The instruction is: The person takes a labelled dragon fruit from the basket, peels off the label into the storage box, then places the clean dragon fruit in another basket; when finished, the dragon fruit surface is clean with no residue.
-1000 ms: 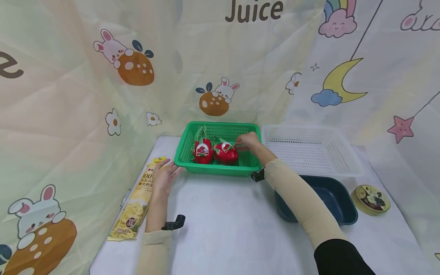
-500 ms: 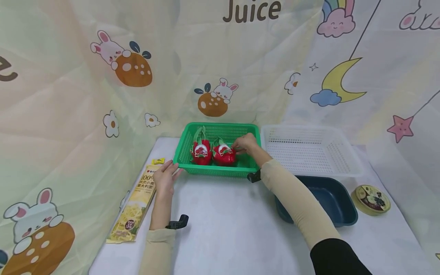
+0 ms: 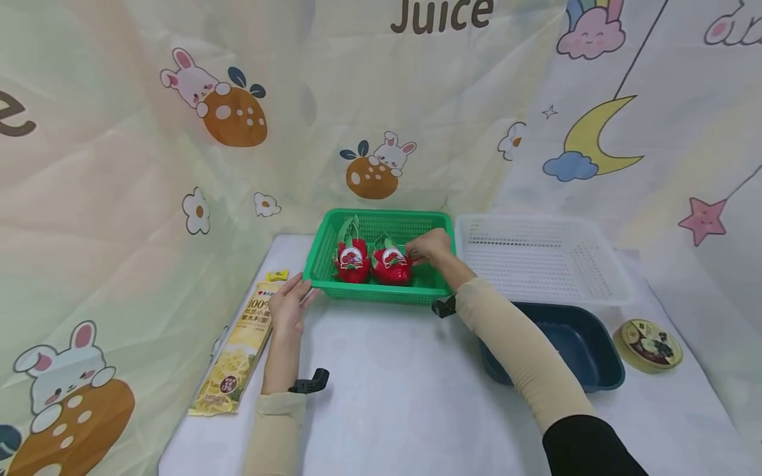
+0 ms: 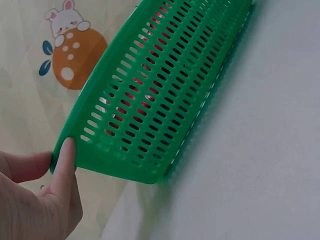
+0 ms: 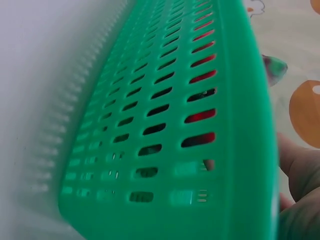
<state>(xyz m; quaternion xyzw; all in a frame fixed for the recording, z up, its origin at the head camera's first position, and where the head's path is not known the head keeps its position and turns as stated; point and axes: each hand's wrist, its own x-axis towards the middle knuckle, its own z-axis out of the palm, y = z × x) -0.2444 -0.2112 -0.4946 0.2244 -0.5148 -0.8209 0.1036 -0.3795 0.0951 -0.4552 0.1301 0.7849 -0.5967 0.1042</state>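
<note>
Two red dragon fruits with green leafy tips and round labels sit side by side in a green plastic basket [image 3: 387, 293]. The left dragon fruit [image 3: 352, 263] stands apart from both hands. My left hand [image 3: 288, 305] pinches the basket's near left corner rim between thumb and fingers, as the left wrist view shows. Inside the basket, my right hand [image 3: 430, 246] reaches down at the side of the right dragon fruit [image 3: 391, 266], its fingers against it. The basket wall hides most of those fingers in the right wrist view, so their grip cannot be made out.
A white basket [image 3: 536, 291] stands right of the green one. In front of it are a dark blue tub [image 3: 595, 363], partly behind my right forearm, and a round tin [image 3: 650, 345]. A yellow pasta packet [image 3: 235, 357] and a small yellow wrapper [image 3: 276, 276] lie left.
My right hand has come up against the right dragon fruit, which now sits more upright. My left hand has closed from loosely spread fingers onto the basket's corner.
</note>
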